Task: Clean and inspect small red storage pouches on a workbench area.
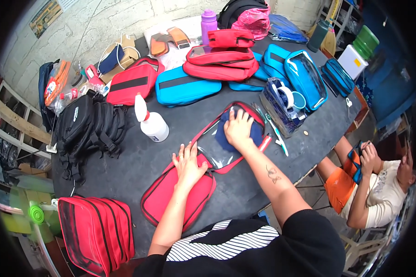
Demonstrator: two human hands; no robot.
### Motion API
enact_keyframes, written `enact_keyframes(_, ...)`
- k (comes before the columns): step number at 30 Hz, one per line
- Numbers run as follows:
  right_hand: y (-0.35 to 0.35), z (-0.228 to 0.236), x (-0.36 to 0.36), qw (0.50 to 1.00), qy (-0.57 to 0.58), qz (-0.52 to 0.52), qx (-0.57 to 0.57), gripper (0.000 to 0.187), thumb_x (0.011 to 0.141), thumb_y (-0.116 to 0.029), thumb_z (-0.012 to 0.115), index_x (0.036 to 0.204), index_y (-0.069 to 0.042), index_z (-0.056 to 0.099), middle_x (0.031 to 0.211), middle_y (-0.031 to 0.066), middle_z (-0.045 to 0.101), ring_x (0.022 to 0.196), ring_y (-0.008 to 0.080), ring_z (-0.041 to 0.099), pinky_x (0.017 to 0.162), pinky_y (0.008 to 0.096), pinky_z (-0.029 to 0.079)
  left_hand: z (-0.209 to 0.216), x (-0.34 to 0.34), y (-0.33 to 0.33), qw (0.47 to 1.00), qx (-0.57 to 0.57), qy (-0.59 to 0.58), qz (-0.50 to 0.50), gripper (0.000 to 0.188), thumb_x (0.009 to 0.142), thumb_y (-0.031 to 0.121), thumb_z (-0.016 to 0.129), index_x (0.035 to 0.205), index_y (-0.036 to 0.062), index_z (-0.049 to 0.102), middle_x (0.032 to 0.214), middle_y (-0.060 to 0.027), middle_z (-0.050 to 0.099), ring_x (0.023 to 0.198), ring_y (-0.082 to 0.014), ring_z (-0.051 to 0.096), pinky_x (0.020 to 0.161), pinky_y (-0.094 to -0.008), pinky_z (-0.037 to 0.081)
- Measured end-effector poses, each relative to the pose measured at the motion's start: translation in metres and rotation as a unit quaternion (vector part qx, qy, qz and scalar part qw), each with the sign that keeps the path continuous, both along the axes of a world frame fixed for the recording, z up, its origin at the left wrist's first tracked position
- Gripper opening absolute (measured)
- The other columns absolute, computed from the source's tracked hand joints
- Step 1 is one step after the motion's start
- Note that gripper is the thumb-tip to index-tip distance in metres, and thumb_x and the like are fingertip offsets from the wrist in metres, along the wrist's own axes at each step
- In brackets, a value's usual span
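Observation:
A red pouch (171, 198) lies unfolded on the dark table, its clear plastic window panel (211, 152) spread away from me. My left hand (189, 166) rests with fingers apart where the red body meets the clear panel. On the panel's far part, my right hand (238, 128) lies flat with spread fingers, pressing on a dark blue cloth (223, 139) that is partly hidden under it. Just right of the panel are a teal-and-white toothbrush-like tool (278, 138) and other slim tools. A white spray bottle (153, 125) with a red-collared trigger stands left of the panel.
Red pouches (222, 62), blue pouches (187, 86) and a clear box (282, 108) with tape rolls line the far side. A black backpack (85, 124) sits left; stacked red cases (97, 231) stand near left. A seated person (374, 184) is beyond the table's right edge.

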State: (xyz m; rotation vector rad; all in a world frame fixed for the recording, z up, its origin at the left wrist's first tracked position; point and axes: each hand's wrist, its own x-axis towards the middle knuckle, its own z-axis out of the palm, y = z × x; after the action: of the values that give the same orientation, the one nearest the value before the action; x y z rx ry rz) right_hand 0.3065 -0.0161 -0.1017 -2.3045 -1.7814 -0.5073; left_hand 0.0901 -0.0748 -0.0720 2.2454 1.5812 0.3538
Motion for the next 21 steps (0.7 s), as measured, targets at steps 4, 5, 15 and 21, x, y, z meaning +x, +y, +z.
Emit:
enact_keyframes(4,0.011,0.001,0.007,1.000,0.009,-0.030,-0.004,0.050,0.085,-0.033,0.052,0.128,-0.006,0.054,0.117,0.0192,0.050,0.106,0.0354,0.048,0.089,0.0540,0.038,-0.002,0.000,0.001,1.000,0.017,-0.008,-0.011,0.077,0.073,0.028,0.067,0.141,0.0062,0.039,0.146,-0.0145,0.036,0.140,-0.0348,0.025,0.110,-0.0601,0.013)
enact_keyframes(5,0.003,-0.002,0.004,1.000,0.022,-0.009,-0.019,0.052,0.084,-0.033,0.053,0.127,-0.004,0.054,0.116,0.0183,0.050,0.106,0.0347,0.047,0.089,0.0540,0.037,-0.004,-0.001,0.000,1.000,0.011,0.000,-0.010,0.077,0.073,0.028,0.067,0.141,0.0065,0.039,0.146,-0.0144,0.036,0.140,-0.0349,0.025,0.110,-0.0599,0.013)
enact_keyframes(15,-0.030,0.000,-0.042,0.990,0.097,0.075,-0.068,0.058,0.088,-0.029,0.052,0.139,-0.003,0.040,0.140,0.0192,0.039,0.132,0.0398,0.033,0.105,0.0614,0.027,-0.007,0.002,0.000,1.000,0.017,-0.011,0.002,0.077,0.072,0.029,0.068,0.140,0.0064,0.040,0.144,-0.0151,0.038,0.139,-0.0358,0.026,0.110,-0.0619,0.015)
enact_keyframes(21,-0.054,0.020,-0.052,0.909,0.217,0.302,-0.189,0.052,0.089,-0.019,0.054,0.139,-0.012,0.045,0.148,0.0119,0.034,0.142,0.0337,0.022,0.113,0.0583,0.014,-0.011,0.001,0.002,1.000,0.029,-0.008,-0.002,0.077,0.070,0.028,0.069,0.139,0.0068,0.040,0.143,-0.0142,0.039,0.139,-0.0350,0.027,0.109,-0.0624,0.014)
